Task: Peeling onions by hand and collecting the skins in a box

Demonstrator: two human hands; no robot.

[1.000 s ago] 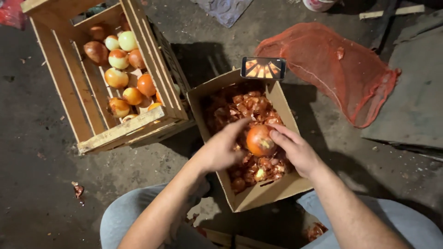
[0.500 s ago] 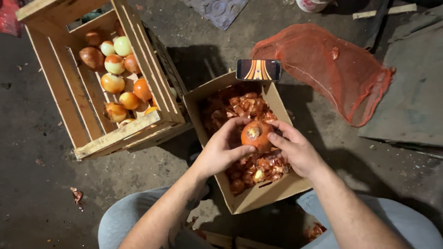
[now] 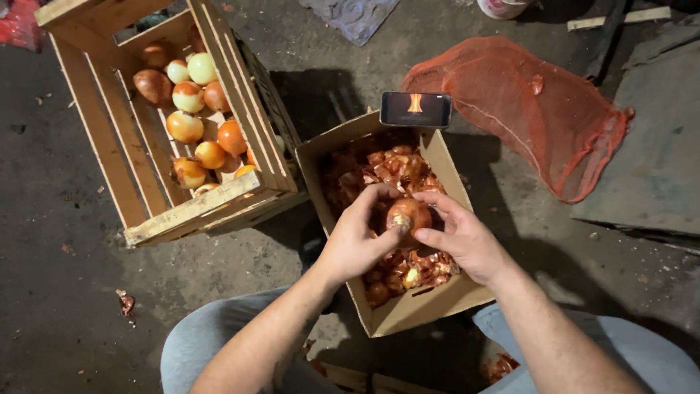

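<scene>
Both hands [image 3: 408,237] around onion [image 3: 407,214], mid-box [image 3: 408,314]

1. My left hand [image 3: 359,237] and right hand [image 3: 456,237] sit over the cardboard box [image 3: 408,310], whose walls hem them in at 3 and 9 o'clock.
2. At 12 o'clock a phone [image 3: 415,109] rests on the box rim.
3. At 10 o'clock the wooden crate [image 3: 197,208] blocks low passage.
4. At 2 o'clock lies the red net sack [image 3: 525,109].
5. Bare floor [image 3: 73,306] opens at 8 o'clock.
</scene>
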